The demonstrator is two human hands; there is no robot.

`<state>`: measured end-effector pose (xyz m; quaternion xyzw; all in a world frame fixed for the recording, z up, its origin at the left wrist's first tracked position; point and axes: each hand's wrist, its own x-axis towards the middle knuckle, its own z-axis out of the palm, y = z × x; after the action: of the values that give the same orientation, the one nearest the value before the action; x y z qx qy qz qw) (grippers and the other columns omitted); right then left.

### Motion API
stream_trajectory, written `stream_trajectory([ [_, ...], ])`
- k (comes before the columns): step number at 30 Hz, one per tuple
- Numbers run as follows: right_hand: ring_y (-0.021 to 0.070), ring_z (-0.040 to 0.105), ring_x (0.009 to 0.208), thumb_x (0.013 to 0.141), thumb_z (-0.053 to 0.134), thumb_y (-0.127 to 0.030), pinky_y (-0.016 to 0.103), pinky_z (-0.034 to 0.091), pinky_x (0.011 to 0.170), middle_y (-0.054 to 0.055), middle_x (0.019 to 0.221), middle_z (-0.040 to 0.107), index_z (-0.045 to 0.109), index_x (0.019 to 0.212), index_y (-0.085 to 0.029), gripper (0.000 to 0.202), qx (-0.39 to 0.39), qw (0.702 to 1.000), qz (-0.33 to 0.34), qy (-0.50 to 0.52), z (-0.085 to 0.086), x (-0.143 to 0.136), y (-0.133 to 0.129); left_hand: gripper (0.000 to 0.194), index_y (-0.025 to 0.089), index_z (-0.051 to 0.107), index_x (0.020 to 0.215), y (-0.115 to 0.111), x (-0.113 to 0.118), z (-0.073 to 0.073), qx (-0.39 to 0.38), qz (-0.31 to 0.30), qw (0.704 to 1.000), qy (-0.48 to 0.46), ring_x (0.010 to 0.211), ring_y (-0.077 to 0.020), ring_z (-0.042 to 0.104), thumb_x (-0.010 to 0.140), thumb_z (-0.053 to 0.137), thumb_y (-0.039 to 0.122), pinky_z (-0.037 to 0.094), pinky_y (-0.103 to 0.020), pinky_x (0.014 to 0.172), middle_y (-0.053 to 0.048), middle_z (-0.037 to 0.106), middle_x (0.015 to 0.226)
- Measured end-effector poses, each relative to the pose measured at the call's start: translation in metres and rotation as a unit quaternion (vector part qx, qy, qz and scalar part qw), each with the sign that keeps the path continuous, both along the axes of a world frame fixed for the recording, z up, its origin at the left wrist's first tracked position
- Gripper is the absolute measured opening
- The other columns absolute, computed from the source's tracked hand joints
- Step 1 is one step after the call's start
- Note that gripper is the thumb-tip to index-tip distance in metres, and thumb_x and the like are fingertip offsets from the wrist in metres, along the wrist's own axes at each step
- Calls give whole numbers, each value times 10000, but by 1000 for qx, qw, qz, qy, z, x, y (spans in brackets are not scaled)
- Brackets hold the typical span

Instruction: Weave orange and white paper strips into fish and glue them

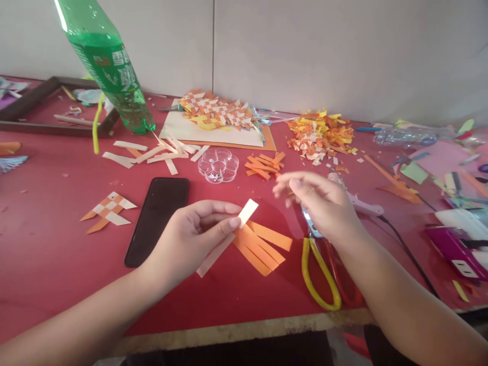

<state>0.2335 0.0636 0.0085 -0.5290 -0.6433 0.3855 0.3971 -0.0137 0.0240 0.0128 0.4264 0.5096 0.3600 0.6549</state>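
My left hand (204, 229) pinches a cream paper strip (248, 213) together with several orange paper strips (263, 251) that fan out to the lower right. The cream strip crosses them diagonally, its lower end showing below my fingers. To the right, my right hand (318, 203) is raised with its fingers apart and nothing visible in them. Under that hand lie scissors (320, 277) with a yellow and a red handle, partly hidden by the wrist. A woven orange and white paper fish (109, 209) rests left of a black phone (157, 221).
Loose cream strips (160, 152), a clear flower-shaped case (218, 166) and short orange strips (265, 165) lie ahead. Behind are stacked woven pieces (217, 109), a heap of paper scraps (318, 134), a green bottle (110, 71) and a dark frame (30, 124). A glue gun (362, 204) trails its cord rightward.
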Motion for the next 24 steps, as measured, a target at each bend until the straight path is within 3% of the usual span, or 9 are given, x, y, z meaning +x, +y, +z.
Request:
stream_trajectory([
  [3, 151, 655, 717, 915, 543, -493, 260, 512, 615, 49, 776, 706, 715, 837, -186, 361, -117, 982, 145, 30, 10, -14, -17, 252, 207, 712, 931, -3, 4, 0, 17, -18, 1000, 19, 483, -111, 621, 766, 759, 392, 443, -193, 388, -40, 772, 851],
  [5, 123, 621, 641, 868, 632, -418, 232, 483, 563, 18, 711, 684, 717, 817, -184, 255, -137, 974, 178, 12, 15, -21, -24, 226, 204, 713, 912, -5, 6, 0, 25, -27, 999, 14, 427, -82, 569, 776, 750, 381, 435, -186, 383, -32, 768, 818],
  [9, 107, 608, 624, 849, 650, -304, 213, 479, 545, 5, 723, 686, 715, 814, -189, 136, -117, 980, 162, -8, 14, -24, -28, 225, 194, 706, 894, -4, 7, -1, 3, -28, 1000, 8, 363, -64, 511, 767, 758, 372, 421, -189, 353, -25, 755, 767],
  [13, 112, 618, 638, 826, 682, -350, 211, 493, 548, 18, 760, 692, 707, 852, -187, 168, -147, 976, 161, 10, 10, -21, -28, 237, 202, 712, 888, -4, 7, -2, 7, -19, 1000, 18, 428, -105, 584, 752, 768, 388, 406, -186, 328, -27, 752, 772],
  [17, 107, 607, 644, 864, 642, -369, 214, 480, 546, 17, 811, 693, 654, 1068, -218, 254, -183, 968, 169, 33, 8, -21, -31, 204, 211, 712, 881, -4, 7, -2, 10, -16, 999, 28, 448, -102, 605, 767, 760, 373, 429, -179, 360, -12, 752, 764],
  [20, 108, 632, 692, 875, 633, -295, 217, 506, 595, 7, 876, 700, 553, 1185, -256, 323, -172, 972, 156, 24, 5, -24, -32, 175, 219, 715, 895, -4, 7, -3, 14, -28, 999, 10, 607, -114, 692, 797, 741, 362, 528, -164, 525, -10, 767, 820],
  [24, 128, 674, 822, 874, 636, -269, 232, 548, 723, 16, 892, 689, 586, 961, -216, 114, -121, 981, 145, 33, 2, -28, -34, 210, 223, 717, 920, -2, 6, -4, 22, -26, 999, -13, 864, -157, 730, 774, 766, 365, 571, -195, 761, -17, 777, 919],
])
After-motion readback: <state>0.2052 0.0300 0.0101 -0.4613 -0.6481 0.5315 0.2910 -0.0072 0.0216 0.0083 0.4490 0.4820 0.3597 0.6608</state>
